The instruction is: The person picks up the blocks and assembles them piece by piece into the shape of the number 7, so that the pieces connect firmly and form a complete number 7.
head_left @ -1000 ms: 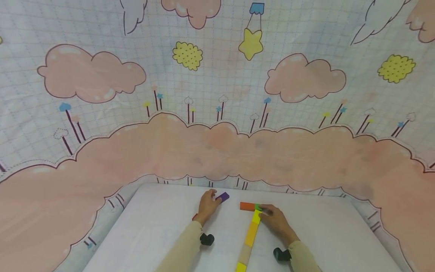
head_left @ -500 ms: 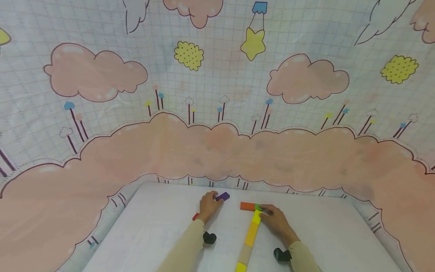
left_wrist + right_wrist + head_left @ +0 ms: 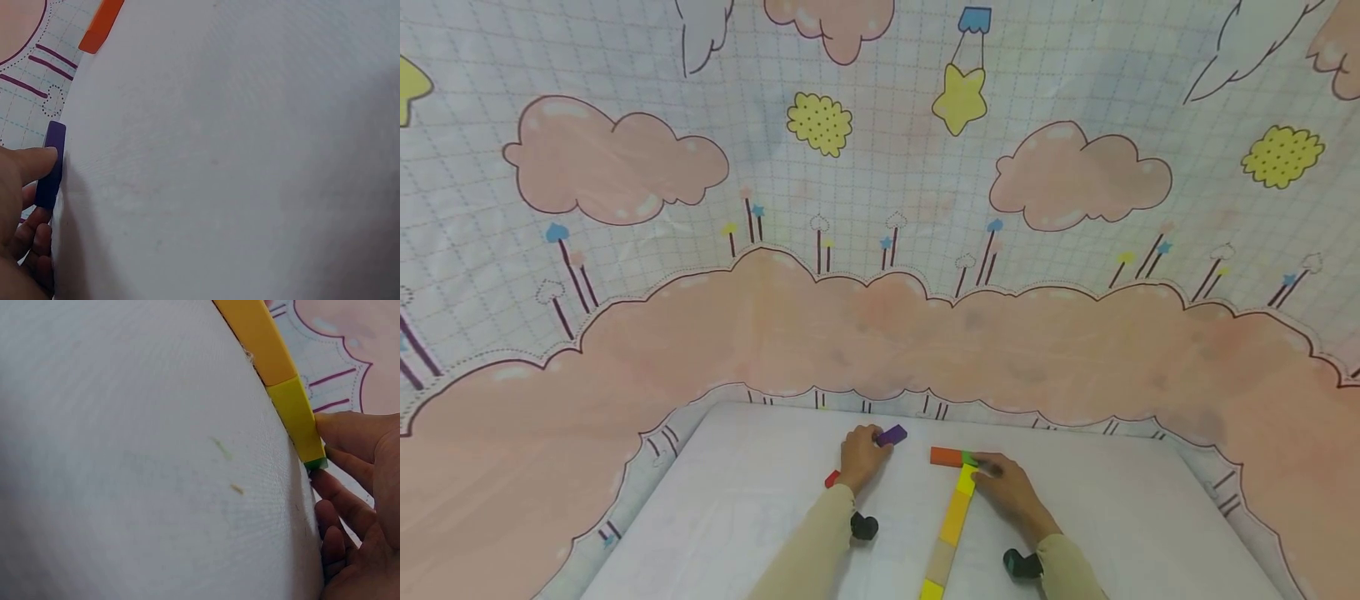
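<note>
In the head view, my left hand pinches a purple block near the far edge of the white table. The left wrist view shows its thumb on the side of this purple block, fingers beyond it. My right hand is at the far end of a row of blocks, fingers curled about a small green block and thumb against the bright yellow block. An orange block lies to the left of the green one. In the right wrist view, only an edge of the green block shows.
The row runs toward me with an orange-yellow block, a tan block and another yellow block. A red block peeks out by my left wrist. Behind the white table hangs a cloud-patterned cloth.
My left hand has shifted slightly right and nearer, its fingers closing in on the purple block, which stays almost in place. The right hand and the row of blocks have kept their places.
</note>
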`<state>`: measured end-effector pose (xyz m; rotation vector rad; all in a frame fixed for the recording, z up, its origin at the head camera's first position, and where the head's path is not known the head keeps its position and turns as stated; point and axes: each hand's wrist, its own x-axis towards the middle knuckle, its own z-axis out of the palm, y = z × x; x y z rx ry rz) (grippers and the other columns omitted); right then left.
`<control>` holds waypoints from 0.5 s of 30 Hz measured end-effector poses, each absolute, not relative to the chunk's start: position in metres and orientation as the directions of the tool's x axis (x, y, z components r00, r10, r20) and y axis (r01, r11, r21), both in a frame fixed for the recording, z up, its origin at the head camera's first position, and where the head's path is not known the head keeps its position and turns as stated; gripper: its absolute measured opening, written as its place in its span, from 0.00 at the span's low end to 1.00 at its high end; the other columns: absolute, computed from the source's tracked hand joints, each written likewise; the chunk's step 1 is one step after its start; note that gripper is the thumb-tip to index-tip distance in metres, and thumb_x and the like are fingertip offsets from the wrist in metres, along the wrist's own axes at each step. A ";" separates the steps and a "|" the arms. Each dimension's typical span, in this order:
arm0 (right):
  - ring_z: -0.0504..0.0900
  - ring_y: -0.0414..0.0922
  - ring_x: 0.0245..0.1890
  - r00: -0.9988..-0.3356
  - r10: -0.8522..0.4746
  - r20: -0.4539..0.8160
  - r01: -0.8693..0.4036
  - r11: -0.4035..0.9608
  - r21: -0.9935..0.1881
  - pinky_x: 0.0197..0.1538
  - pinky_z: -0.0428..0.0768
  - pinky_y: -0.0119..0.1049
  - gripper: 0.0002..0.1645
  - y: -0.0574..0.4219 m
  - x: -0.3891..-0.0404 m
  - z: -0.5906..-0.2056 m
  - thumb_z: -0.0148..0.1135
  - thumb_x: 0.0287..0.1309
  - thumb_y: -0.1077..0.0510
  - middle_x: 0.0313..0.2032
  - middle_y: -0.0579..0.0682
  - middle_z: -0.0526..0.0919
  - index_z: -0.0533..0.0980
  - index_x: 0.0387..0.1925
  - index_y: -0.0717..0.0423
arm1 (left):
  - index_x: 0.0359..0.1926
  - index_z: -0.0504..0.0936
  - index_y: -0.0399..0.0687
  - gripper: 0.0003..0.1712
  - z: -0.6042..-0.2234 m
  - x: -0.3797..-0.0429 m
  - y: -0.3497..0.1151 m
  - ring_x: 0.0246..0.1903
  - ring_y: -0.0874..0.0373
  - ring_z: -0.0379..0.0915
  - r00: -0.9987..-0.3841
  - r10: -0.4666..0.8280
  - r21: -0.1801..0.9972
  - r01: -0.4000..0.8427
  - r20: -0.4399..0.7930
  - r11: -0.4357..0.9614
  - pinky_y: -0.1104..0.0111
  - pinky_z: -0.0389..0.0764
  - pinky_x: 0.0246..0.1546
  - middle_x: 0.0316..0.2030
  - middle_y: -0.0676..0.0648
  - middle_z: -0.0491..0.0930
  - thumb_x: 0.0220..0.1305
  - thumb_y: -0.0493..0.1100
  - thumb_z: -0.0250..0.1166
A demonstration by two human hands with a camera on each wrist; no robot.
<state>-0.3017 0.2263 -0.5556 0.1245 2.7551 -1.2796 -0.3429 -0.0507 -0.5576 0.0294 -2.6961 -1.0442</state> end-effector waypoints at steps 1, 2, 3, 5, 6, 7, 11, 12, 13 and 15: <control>0.70 0.58 0.62 -0.991 0.033 -0.127 0.118 0.643 -0.757 0.65 0.66 0.63 0.22 0.226 -0.301 -0.555 0.64 0.61 0.50 0.62 0.56 0.75 0.77 0.58 0.42 | 0.42 0.84 0.40 0.16 -0.558 -0.343 -0.051 0.37 0.47 0.75 -0.969 -0.107 0.663 0.071 0.224 0.745 0.53 0.72 0.44 0.34 0.42 0.81 0.53 0.43 0.72; 0.70 0.58 0.62 -0.991 0.035 -0.126 0.119 0.643 -0.757 0.65 0.66 0.64 0.22 0.226 -0.300 -0.555 0.64 0.61 0.50 0.62 0.56 0.75 0.77 0.58 0.42 | 0.42 0.84 0.40 0.16 -0.557 -0.343 -0.051 0.36 0.47 0.74 -0.968 -0.103 0.663 0.077 0.228 0.745 0.53 0.72 0.44 0.34 0.42 0.81 0.53 0.43 0.72; 0.70 0.58 0.62 -0.991 0.040 -0.130 0.125 0.639 -0.759 0.66 0.66 0.63 0.22 0.225 -0.299 -0.554 0.64 0.61 0.50 0.62 0.56 0.75 0.77 0.58 0.42 | 0.42 0.84 0.39 0.16 -0.557 -0.343 -0.051 0.36 0.47 0.74 -0.968 -0.101 0.667 0.080 0.228 0.741 0.53 0.72 0.44 0.34 0.42 0.81 0.54 0.43 0.72; 0.70 0.59 0.62 -0.991 0.041 -0.126 0.122 0.642 -0.757 0.66 0.66 0.64 0.22 0.224 -0.298 -0.553 0.64 0.61 0.50 0.62 0.56 0.75 0.77 0.58 0.43 | 0.42 0.84 0.38 0.16 -0.556 -0.341 -0.052 0.37 0.47 0.74 -0.969 -0.094 0.676 0.089 0.229 0.731 0.53 0.72 0.44 0.34 0.42 0.80 0.55 0.42 0.72; 0.70 0.59 0.62 -0.992 0.041 -0.123 0.120 0.644 -0.756 0.65 0.66 0.64 0.22 0.224 -0.298 -0.553 0.64 0.61 0.50 0.62 0.57 0.75 0.77 0.58 0.43 | 0.43 0.84 0.38 0.16 -0.556 -0.341 -0.053 0.37 0.47 0.73 -0.970 -0.091 0.680 0.089 0.224 0.728 0.53 0.72 0.44 0.35 0.42 0.80 0.55 0.42 0.71; 0.70 0.59 0.62 -0.991 0.043 -0.126 0.124 0.644 -0.755 0.66 0.66 0.63 0.22 0.224 -0.297 -0.553 0.64 0.61 0.50 0.62 0.57 0.75 0.77 0.58 0.43 | 0.43 0.83 0.38 0.16 -0.555 -0.340 -0.053 0.37 0.47 0.73 -0.971 -0.088 0.687 0.091 0.221 0.721 0.53 0.72 0.45 0.35 0.42 0.80 0.56 0.42 0.71; 0.71 0.58 0.62 -0.991 0.044 -0.125 0.124 0.654 -0.747 0.65 0.67 0.63 0.23 0.223 -0.297 -0.553 0.64 0.61 0.51 0.61 0.57 0.75 0.77 0.58 0.44 | 0.44 0.83 0.37 0.15 -0.553 -0.337 -0.055 0.38 0.48 0.73 -0.974 -0.076 0.694 0.096 0.212 0.713 0.53 0.72 0.45 0.36 0.42 0.80 0.57 0.41 0.70; 0.71 0.58 0.61 -0.991 0.044 -0.125 0.123 0.657 -0.744 0.65 0.67 0.63 0.23 0.223 -0.297 -0.554 0.64 0.61 0.51 0.61 0.57 0.75 0.77 0.58 0.44 | 0.44 0.83 0.37 0.15 -0.552 -0.337 -0.055 0.38 0.48 0.73 -0.974 -0.072 0.693 0.098 0.213 0.714 0.53 0.72 0.45 0.36 0.42 0.80 0.58 0.41 0.70; 0.71 0.58 0.61 -0.991 0.045 -0.126 0.124 0.658 -0.742 0.65 0.67 0.63 0.23 0.223 -0.297 -0.554 0.64 0.61 0.51 0.61 0.57 0.75 0.77 0.58 0.44 | 0.44 0.83 0.37 0.15 -0.552 -0.336 -0.055 0.38 0.48 0.73 -0.974 -0.069 0.695 0.103 0.215 0.712 0.53 0.72 0.45 0.36 0.42 0.80 0.58 0.41 0.70; 0.71 0.58 0.61 -0.991 0.050 -0.125 0.127 0.658 -0.742 0.65 0.68 0.63 0.23 0.223 -0.297 -0.555 0.64 0.61 0.51 0.61 0.57 0.76 0.77 0.58 0.44 | 0.44 0.83 0.37 0.15 -0.550 -0.335 -0.056 0.38 0.48 0.73 -0.974 -0.063 0.696 0.111 0.219 0.709 0.53 0.72 0.45 0.35 0.42 0.80 0.58 0.41 0.70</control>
